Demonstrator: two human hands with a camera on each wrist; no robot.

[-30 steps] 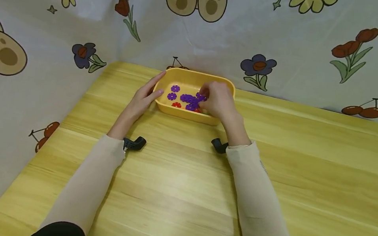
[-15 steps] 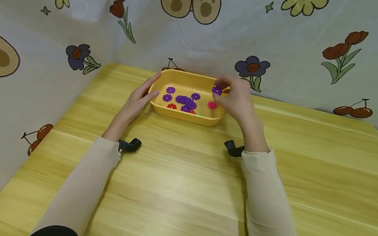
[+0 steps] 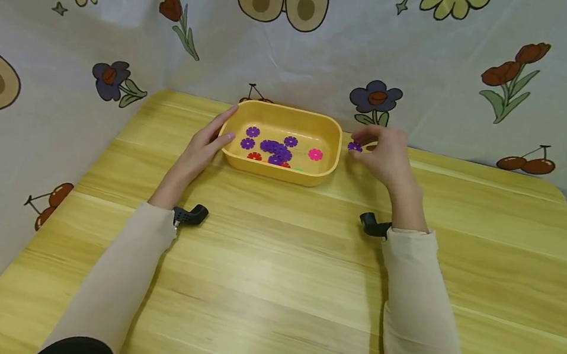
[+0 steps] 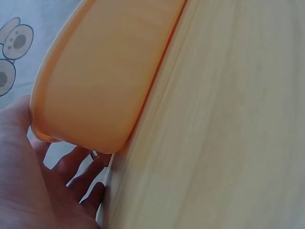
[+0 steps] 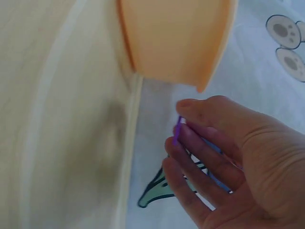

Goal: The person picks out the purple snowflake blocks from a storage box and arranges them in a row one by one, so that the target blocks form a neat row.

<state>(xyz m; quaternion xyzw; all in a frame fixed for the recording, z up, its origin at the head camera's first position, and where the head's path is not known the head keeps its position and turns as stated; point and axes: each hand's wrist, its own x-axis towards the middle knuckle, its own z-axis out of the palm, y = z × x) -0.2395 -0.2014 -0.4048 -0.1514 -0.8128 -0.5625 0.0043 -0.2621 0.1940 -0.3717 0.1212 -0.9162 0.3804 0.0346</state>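
A yellow plastic tray (image 3: 273, 171) stands near the table's back edge. In it lie several purple flower-shaped discs (image 3: 272, 147), a pink one (image 3: 315, 155) and a red one (image 3: 254, 156). My left hand (image 3: 203, 144) holds the tray's left end, thumb over the rim and the other fingers along the outside. Just past the tray's right end, my right hand (image 3: 387, 158) pinches one purple flower-shaped disc (image 3: 354, 146) between thumb and fingertips. The right wrist view shows that disc (image 5: 177, 131) edge-on.
The wooden table (image 3: 257, 293) stretches toward me and far to the right. A white cloth (image 3: 287, 70) printed with flowers and paws hangs behind and to the left. Black wrist-worn devices (image 3: 192, 214) sit at both sleeves.
My right hand has lifted a purple disc out of the tray and carried it right, past the tray's end. A pink disc now shows. My left hand stays on the tray.
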